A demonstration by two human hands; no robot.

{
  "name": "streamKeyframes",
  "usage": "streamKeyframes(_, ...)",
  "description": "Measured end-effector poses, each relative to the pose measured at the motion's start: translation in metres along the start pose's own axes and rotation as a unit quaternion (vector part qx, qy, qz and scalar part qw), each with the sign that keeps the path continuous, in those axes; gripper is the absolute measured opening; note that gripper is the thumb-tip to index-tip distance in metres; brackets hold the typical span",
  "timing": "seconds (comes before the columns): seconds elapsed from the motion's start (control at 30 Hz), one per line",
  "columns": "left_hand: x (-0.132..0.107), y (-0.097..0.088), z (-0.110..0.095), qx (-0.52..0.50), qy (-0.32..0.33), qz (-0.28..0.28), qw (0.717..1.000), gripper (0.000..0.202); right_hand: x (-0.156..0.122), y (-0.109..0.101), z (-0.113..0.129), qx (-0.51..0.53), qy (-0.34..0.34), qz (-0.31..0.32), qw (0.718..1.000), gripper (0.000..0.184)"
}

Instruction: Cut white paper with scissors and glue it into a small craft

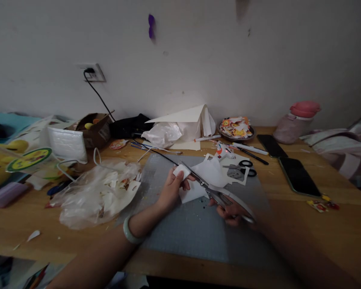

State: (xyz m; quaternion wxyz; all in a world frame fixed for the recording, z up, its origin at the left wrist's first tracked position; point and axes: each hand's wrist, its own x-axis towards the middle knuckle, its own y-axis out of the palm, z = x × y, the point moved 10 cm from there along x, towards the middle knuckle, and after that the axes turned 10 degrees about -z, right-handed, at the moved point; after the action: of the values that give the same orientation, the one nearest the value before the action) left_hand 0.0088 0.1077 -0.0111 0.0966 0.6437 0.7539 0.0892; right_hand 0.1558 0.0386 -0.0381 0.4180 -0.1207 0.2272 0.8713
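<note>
Between the thumb and fingers of my left hand [171, 186] is a small white piece of paper [181, 171]. My right hand [233, 212] is closed round the handles of a large pair of scissors [218, 192]. The blades point up and left, right at the paper piece; whether they are biting into it I cannot tell. Under both hands lies a grey cutting mat [183, 235], with dark specks on it. A larger white sheet of paper [209, 170] rests on the mat behind the scissors. Small black-handled scissors [248, 167] lie to its right on cut paper.
At left sits a clear plastic bag [87, 200] with paper scraps. A bowl of colourful cutouts [237, 128] stands near the wall, with pens [249, 148] in front. Two phones [299, 176] and a pink-lidded bottle [297, 120] are at right. A cardboard box [93, 130] is at the back left.
</note>
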Motion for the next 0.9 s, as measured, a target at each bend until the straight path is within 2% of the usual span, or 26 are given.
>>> streamKeyframes(0.3,-0.001,0.001,-0.004,-0.001,0.005,0.011,1.000,0.027,-0.004,0.003,0.004,0.011,-0.046,0.056,0.997,0.063)
streamKeyframes(0.53,0.001,-0.002,-0.009,-0.008,0.020,-0.009,1.000,0.026,-0.002,0.004,-0.002,0.023,-0.033,0.102,0.994,0.072)
streamKeyframes(0.8,-0.001,-0.001,-0.013,0.004,0.027,-0.011,1.000,0.028,-0.005,0.003,-0.001,-0.025,-0.020,0.067,0.997,0.074)
streamKeyframes(0.9,-0.002,-0.002,-0.015,0.006,0.029,-0.020,0.999,0.029,-0.003,0.000,-0.006,-0.050,0.006,0.043,0.998,0.073)
